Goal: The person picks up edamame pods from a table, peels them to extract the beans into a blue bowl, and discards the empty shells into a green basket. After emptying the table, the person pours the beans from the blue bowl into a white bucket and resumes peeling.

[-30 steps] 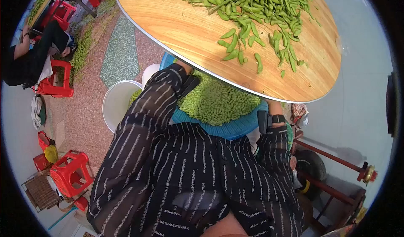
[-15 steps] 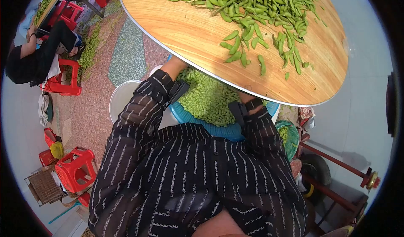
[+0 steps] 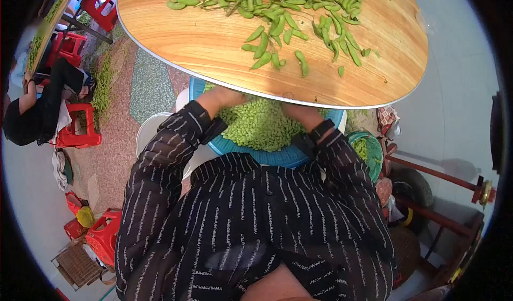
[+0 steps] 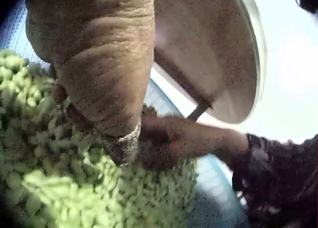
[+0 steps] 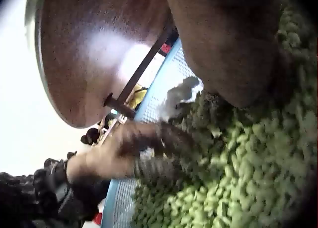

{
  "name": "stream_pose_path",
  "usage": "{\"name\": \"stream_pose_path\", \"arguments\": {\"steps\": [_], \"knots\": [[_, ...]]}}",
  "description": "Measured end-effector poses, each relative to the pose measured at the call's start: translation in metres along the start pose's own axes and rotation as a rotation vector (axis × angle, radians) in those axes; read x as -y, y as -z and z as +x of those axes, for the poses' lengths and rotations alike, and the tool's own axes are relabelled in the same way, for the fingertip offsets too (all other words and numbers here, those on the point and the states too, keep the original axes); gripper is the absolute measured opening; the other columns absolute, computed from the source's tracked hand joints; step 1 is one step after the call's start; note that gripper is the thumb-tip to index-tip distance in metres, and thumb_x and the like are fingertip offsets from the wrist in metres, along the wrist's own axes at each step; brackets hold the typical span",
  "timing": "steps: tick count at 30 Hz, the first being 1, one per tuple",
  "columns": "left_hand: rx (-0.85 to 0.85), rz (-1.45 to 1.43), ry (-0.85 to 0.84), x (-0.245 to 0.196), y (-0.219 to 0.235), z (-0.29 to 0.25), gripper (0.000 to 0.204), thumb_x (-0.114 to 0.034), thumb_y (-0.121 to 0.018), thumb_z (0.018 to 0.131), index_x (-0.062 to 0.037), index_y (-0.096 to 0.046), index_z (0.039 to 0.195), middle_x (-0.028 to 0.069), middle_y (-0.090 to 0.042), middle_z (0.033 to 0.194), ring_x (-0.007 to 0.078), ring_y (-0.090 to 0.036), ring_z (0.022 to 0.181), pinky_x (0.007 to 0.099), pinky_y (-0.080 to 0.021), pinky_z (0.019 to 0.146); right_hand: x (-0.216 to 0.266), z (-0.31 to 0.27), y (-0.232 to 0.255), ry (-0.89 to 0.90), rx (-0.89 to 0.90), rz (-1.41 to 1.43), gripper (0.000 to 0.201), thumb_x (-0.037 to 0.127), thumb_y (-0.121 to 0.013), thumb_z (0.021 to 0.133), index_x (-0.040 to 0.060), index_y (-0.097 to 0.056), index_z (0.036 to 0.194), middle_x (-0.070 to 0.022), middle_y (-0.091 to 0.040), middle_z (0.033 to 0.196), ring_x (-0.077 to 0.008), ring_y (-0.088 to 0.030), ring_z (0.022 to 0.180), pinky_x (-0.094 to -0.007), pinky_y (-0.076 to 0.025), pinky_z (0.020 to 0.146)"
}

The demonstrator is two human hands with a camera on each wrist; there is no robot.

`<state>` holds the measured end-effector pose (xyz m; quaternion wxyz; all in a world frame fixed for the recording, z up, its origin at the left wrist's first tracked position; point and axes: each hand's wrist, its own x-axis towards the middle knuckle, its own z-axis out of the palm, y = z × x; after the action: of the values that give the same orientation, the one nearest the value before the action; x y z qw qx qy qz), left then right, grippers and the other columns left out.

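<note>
A blue plastic basket (image 3: 267, 158) full of shelled green soybeans (image 3: 259, 127) stands against the person's lap, under the edge of a round wood-grain table (image 3: 176, 39). Both hands reach into the beans from opposite sides. In the head view the left hand (image 3: 227, 97) is partly covered by the table edge. Seen from the right wrist, its fingers (image 5: 144, 138) stretch blurred into the beans. The right hand (image 3: 298, 114) also touches the bean heap; its fingers are dark and blurred in the left wrist view, and I cannot tell how they bend. Grey wrapping (image 4: 130, 144) shows around a digit.
Unshelled soybean pods (image 3: 267, 2) are heaped on the table. A white bucket (image 3: 147, 133) stands left of the basket and a green basket (image 3: 368, 154) right of it. Red stools (image 3: 80, 127) and a seated person (image 3: 45, 98) are farther left; a red metal frame (image 3: 433, 173) is at right.
The right hand has come inward from the basket's right side onto the beans. The left hand is more visible at the left of the heap. The whole head view has shifted.
</note>
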<state>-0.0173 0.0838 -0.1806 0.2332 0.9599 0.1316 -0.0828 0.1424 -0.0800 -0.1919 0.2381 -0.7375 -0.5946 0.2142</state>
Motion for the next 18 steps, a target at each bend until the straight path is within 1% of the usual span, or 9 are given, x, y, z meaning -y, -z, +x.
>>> {"name": "stream_pose_path", "arguments": {"steps": [2, 4, 5, 7, 8, 10, 15, 17, 18], "knots": [[0.067, 0.122, -0.057, -0.010, -0.012, -0.002, 0.049, -0.029, -0.059, 0.070, -0.0128, -0.048, 0.114, 0.0128, -0.044, 0.119, 0.0277, -0.040, 0.111, 0.0382, -0.032, 0.093, -0.010, 0.004, 0.010, -0.057, -0.107, 0.040, 0.033, 0.023, -0.048, 0.079, 0.0103, -0.049, 0.109, -0.0147, -0.053, 0.104, -0.0308, -0.050, 0.095, -0.0386, -0.039, 0.084], [0.074, 0.221, -0.132, 0.001, -0.033, 0.002, 0.051, -0.034, -0.063, 0.066, -0.0114, -0.051, 0.110, 0.0144, -0.047, 0.115, 0.0313, -0.042, 0.108, 0.0379, -0.033, 0.091, -0.024, 0.005, 0.012, -0.003, -0.202, 0.961, 0.036, 0.035, -0.039, 0.085, 0.0140, -0.049, 0.112, -0.0116, -0.047, 0.117, -0.0306, -0.042, 0.107, -0.0390, -0.033, 0.090], [0.080, 0.220, -0.137, 0.018, -0.041, 0.008, 0.051, -0.034, -0.063, 0.066, -0.0114, -0.051, 0.110, 0.0144, -0.047, 0.115, 0.0313, -0.042, 0.108, 0.0379, -0.033, 0.091, -0.024, 0.001, 0.014, -0.010, -0.207, 0.963, 0.036, 0.035, -0.039, 0.085, 0.0140, -0.049, 0.112, -0.0116, -0.047, 0.117, -0.0306, -0.042, 0.107, -0.0390, -0.033, 0.090], [-0.105, -0.115, 0.027, 0.043, -0.045, 0.017, 0.053, -0.022, -0.062, 0.067, -0.0186, -0.044, 0.117, 0.0136, -0.046, 0.115, 0.0309, -0.042, 0.108, 0.0394, -0.033, 0.091, 0.002, -0.003, 0.028, -0.042, 0.034, -0.063, 0.034, 0.032, -0.037, 0.087, 0.0117, -0.051, 0.110, -0.0147, -0.047, 0.117, -0.0312, -0.043, 0.106, -0.0386, -0.034, 0.090], [-0.102, -0.113, 0.024, 0.044, -0.047, 0.018, 0.053, -0.022, -0.062, 0.067, -0.0186, -0.044, 0.117, 0.0136, -0.046, 0.115, 0.0309, -0.042, 0.108, 0.0394, -0.033, 0.091, 0.005, -0.009, 0.017, 0.048, 0.026, -0.203, 0.027, 0.021, -0.041, 0.083, 0.0124, -0.054, 0.105, -0.0162, -0.051, 0.108, -0.0329, -0.050, 0.097, -0.0396, -0.040, 0.083], [-0.070, -0.061, 0.015, 0.031, -0.035, 0.016, 0.053, -0.024, -0.062, 0.067, -0.0170, -0.045, 0.116, 0.0132, -0.046, 0.116, 0.0305, -0.041, 0.109, 0.0395, -0.033, 0.091, 0.027, -0.031, 0.014, 0.078, 0.455, -0.267, 0.025, 0.012, -0.043, 0.076, 0.0110, -0.057, 0.096, -0.0152, -0.054, 0.094, -0.0312, -0.055, 0.085, -0.0402, -0.045, 0.071], [0.019, 0.077, -0.015, -0.017, -0.005, 0.005, 0.053, -0.029, -0.064, 0.066, -0.0129, -0.048, 0.113, 0.0121, -0.045, 0.118, 0.0294, -0.040, 0.111, 0.0397, -0.033, 0.091, 0.000, -0.055, -0.002, 0.132, 0.532, -0.346, 0.018, 0.007, -0.045, 0.071, 0.0057, -0.056, 0.085, -0.0156, -0.054, 0.088, -0.0312, -0.057, 0.077, -0.0412, -0.046, 0.062], [0.036, 0.108, -0.024, -0.029, -0.008, -0.001, 0.053, -0.030, -0.064, 0.066, -0.0120, -0.048, 0.113, 0.0119, -0.044, 0.119, 0.0292, -0.040, 0.111, 0.0397, -0.033, 0.091, -0.026, -0.055, 0.007, 0.059, 0.261, -0.379, 0.015, 0.007, -0.046, 0.069, 0.0042, -0.056, 0.081, -0.0167, -0.054, 0.086, -0.0327, -0.057, 0.074, -0.0425, -0.046, 0.060], [0.130, 0.206, -0.186, -0.034, -0.013, -0.004, 0.051, -0.030, -0.060, 0.070, -0.0125, -0.045, 0.116, 0.0138, -0.043, 0.119, 0.0301, -0.041, 0.109, 0.0386, -0.034, 0.090, -0.024, -0.057, 0.014, 0.056, 0.258, -0.380, 0.015, 0.007, -0.046, 0.069, 0.0042, -0.056, 0.081, -0.0167, -0.054, 0.086, -0.0327, -0.057, 0.074, -0.0425, -0.046, 0.060]]}}
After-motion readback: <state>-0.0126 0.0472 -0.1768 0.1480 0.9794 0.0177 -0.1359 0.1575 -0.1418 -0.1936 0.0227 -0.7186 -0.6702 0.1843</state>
